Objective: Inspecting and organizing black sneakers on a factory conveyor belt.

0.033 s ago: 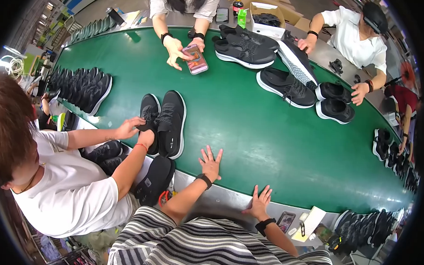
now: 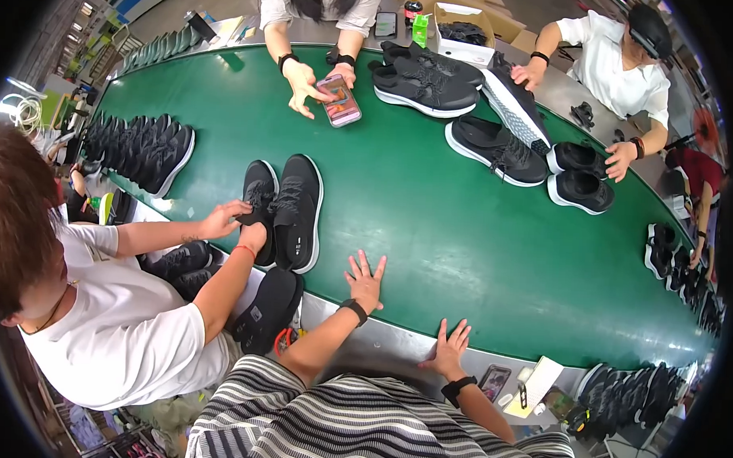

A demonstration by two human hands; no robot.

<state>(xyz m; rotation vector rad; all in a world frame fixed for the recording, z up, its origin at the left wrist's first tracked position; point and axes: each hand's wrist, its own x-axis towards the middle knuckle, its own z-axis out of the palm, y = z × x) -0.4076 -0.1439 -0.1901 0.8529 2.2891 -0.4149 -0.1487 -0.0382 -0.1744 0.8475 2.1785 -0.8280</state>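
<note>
My left hand (image 2: 365, 285) rests with its fingers spread on the green work surface (image 2: 478, 257), close to its near edge. Further right, my right hand (image 2: 448, 351) lies over that same edge, fingers apart and holding nothing. Nearest to my left hand, at its upper left, is a black sneaker (image 2: 298, 214) with a white sole. Beside that sneaker stands another black shoe (image 2: 261, 183), which a co-worker's hands (image 2: 249, 227) are touching. A dark upturned shoe (image 2: 268, 310) sits below the pair, off the green surface.
Rows of black shoes stand at the left (image 2: 163, 157) and lower right (image 2: 639, 392). Several sneakers (image 2: 424, 90) lie at the far side. A person across holds a phone (image 2: 339, 100); another reaches toward small shoes (image 2: 579, 192). Beyond my right hand are another phone (image 2: 494, 382) and a notepad (image 2: 536, 387).
</note>
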